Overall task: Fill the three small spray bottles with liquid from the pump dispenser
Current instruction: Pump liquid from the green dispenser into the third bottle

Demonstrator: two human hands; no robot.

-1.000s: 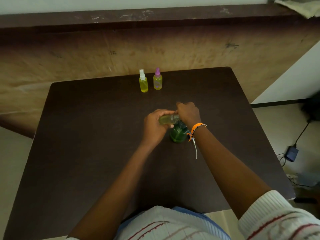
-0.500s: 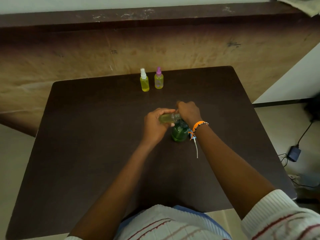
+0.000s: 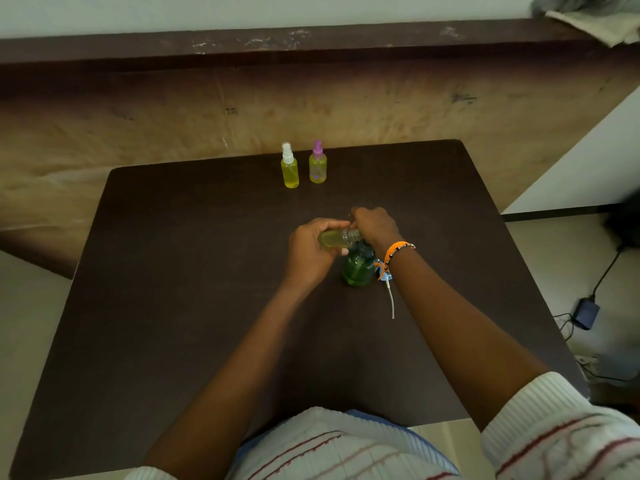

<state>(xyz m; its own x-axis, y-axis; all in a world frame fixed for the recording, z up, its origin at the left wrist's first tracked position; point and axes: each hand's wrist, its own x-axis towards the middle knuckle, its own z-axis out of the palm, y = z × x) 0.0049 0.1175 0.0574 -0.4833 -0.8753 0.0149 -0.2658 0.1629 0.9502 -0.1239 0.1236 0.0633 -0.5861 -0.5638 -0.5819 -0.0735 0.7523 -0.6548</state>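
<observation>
An uncapped bottle (image 3: 337, 238) is gripped sideways by the left hand (image 3: 311, 251), neck held at the pump (image 3: 358, 268) mid-worktop. The right hand (image 3: 375, 225) is curled over the pump head. If tilted further or misaligned, liquid could be spilled.

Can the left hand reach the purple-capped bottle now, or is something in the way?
Probably not yet: the left hand holds a bottle at the dispenser. The path to the purple-capped bottle looks free.
</observation>
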